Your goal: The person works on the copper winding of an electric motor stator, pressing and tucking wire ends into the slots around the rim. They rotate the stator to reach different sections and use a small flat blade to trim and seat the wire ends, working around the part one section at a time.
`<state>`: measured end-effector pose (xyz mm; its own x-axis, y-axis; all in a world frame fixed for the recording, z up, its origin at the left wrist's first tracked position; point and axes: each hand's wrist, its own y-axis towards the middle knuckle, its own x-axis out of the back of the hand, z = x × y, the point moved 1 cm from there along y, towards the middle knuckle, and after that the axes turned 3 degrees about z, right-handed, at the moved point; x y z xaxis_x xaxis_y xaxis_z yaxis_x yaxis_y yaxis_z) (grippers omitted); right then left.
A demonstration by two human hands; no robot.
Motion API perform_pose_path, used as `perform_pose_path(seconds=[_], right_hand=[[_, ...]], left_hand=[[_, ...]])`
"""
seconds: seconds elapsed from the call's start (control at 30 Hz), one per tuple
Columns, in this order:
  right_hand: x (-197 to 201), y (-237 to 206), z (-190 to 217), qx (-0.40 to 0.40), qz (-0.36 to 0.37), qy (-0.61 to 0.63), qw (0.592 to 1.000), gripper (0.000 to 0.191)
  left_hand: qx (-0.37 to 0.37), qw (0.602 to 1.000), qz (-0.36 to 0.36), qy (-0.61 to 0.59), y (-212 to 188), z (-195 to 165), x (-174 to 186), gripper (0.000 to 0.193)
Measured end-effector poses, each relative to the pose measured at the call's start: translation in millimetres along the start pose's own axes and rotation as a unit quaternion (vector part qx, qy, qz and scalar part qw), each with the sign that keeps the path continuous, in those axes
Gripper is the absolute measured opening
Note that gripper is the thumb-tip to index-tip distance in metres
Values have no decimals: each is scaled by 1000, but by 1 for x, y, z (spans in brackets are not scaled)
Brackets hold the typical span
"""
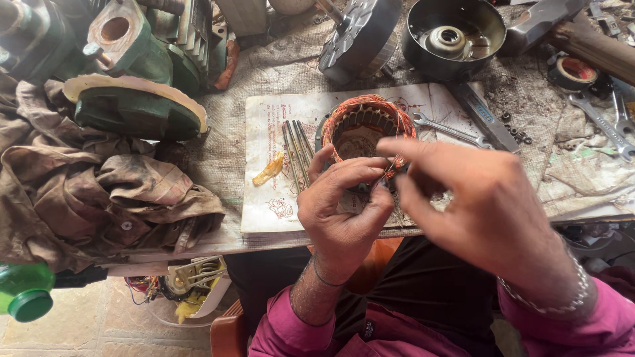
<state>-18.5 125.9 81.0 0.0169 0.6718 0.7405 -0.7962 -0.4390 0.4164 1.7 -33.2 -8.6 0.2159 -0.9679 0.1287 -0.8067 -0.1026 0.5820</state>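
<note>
A round motor stator (366,125) wound with copper wire lies on a white printed sheet (278,165) on the workbench. My left hand (344,211) is at its near rim, thumb and fingers pinched on thin copper wire (391,165). My right hand (489,211), slightly blurred, hovers just right of it, with its fingers curled toward the same wire strands. Whether the right fingers grip the wire is hard to tell. Both hands hide the stator's near side.
Thin metal rods (297,149) and a yellow scrap (269,170) lie left of the stator. Spanners (450,130), a tape roll (574,71), a metal bowl-shaped housing (453,36), a green pump body (132,79) and dirty cloth (86,192) crowd the bench. A green bottle (25,291) sits low left.
</note>
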Motion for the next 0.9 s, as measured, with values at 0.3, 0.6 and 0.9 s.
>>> perform_pose_path(seconds=[0.3,0.6,0.9], right_hand=[[-1,-3,-3,4,-14,-21,1000,35],[10,4,-1,-69,-32,-30,997,44],[9,4,1,33,-9,-64,997,27]], left_hand=[[3,1000,7,-2,0,-2,0,19],[-11,1000,27,13,7,-12,8,16],[-57,996,35,65,15,-36,54,22]])
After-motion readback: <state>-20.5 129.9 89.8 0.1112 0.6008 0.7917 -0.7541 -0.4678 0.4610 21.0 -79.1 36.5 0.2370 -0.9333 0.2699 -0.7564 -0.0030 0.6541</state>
